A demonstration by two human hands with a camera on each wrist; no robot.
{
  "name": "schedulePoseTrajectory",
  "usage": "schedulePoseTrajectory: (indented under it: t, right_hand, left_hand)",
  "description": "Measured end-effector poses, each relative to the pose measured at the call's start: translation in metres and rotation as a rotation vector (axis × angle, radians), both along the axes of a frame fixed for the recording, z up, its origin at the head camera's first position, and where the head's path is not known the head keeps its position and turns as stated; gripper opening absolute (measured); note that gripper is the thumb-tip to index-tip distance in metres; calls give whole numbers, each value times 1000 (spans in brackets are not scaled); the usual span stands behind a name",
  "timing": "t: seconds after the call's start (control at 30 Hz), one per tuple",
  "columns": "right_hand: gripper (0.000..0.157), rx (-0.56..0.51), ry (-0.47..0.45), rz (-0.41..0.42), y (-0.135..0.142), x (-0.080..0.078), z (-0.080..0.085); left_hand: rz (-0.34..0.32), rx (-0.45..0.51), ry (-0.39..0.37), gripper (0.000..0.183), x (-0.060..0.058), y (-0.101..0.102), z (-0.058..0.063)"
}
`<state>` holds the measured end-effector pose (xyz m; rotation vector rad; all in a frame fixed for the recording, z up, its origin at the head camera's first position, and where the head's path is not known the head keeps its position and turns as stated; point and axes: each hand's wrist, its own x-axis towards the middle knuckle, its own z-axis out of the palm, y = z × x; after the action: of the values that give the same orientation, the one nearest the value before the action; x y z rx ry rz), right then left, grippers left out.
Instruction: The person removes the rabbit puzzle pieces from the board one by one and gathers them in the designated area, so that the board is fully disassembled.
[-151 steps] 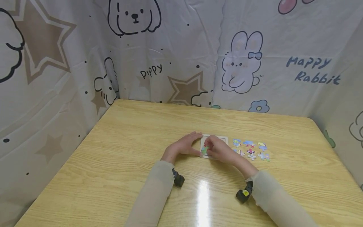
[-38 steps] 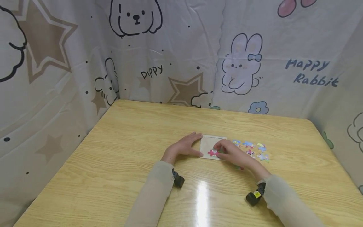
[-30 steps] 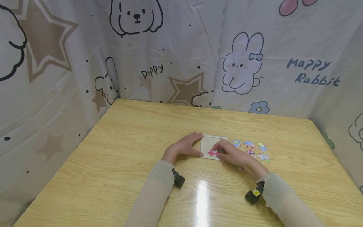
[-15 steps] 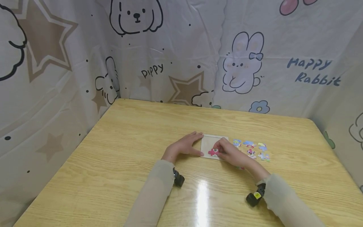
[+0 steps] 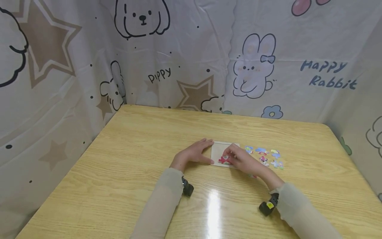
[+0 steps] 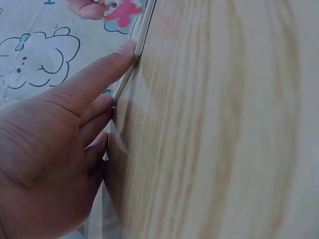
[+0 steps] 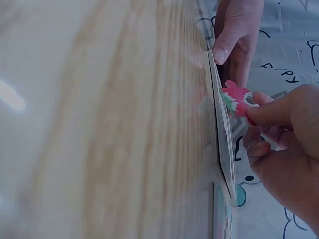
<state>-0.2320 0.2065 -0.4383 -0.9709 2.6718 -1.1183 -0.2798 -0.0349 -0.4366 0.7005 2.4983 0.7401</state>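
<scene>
In the head view my left hand [image 5: 194, 153] rests along the left side of a small pale puzzle tray [image 5: 217, 149], thumb and fingers spread. The left wrist view has the thumb [image 6: 107, 67] at the tray's edge. My right hand [image 5: 241, 160] pinches a pink, white and green jigsaw piece [image 5: 224, 160] between thumb and fingers over the tray's lower part. In the right wrist view that piece [image 7: 237, 98] is tilted, close over the tray [image 7: 224, 144]. The right hand hides the tray's lower right corner.
Several jigsaw pieces lie in rows right of the tray, among them a blue and red piece [image 5: 262, 151] and a piece with a face [image 5: 264, 161]. Another piece [image 5: 253, 176] shows partly below the right wrist. A printed curtain [image 5: 191, 59] surrounds the wooden table [image 5: 143, 132].
Five seconds ago the right hand was farther left on the tray with a mostly green piece showing. Since then it has shifted right, and the piece shows pink and tilts. The left hand has stayed.
</scene>
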Motion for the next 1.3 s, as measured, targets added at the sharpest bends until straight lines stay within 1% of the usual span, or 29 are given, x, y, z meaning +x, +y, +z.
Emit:
schedulePoseTrajectory:
  t: [0.2,0.33,0.47,0.6,0.7,0.9,1.07,1.17,1.3]
  right_hand:
    - [18,-25,-83,-78,13,4,-2]
    - [16,-42,-101,-99,24,10,-1]
    - [15,-30,-103,-128,35,16,0]
    - [15,-40,-128,-155,45,22,-1]
    - [15,-49,-111,-159,52,25,-1]
    - [14,-39,-44,-178,67,34,-3]
    - [13,-69,6,-160,80,43,-3]
    - [13,-89,9,-160,87,47,-3]
    - [14,-78,3,-190,97,53,-3]
  left_hand:
    - [2,4,3,85,-1,0,-1]
    - [-5,9,6,85,0,0,-1]
    - [-10,18,7,85,0,0,-1]
    - [-13,18,11,85,1,0,0]
    - [-12,14,12,85,1,0,1]
    - [-9,18,16,85,1,1,0]
    - [-11,16,25,85,1,0,-2]
    - [-10,21,23,85,1,0,-2]
    - [-8,22,19,85,0,0,-3]
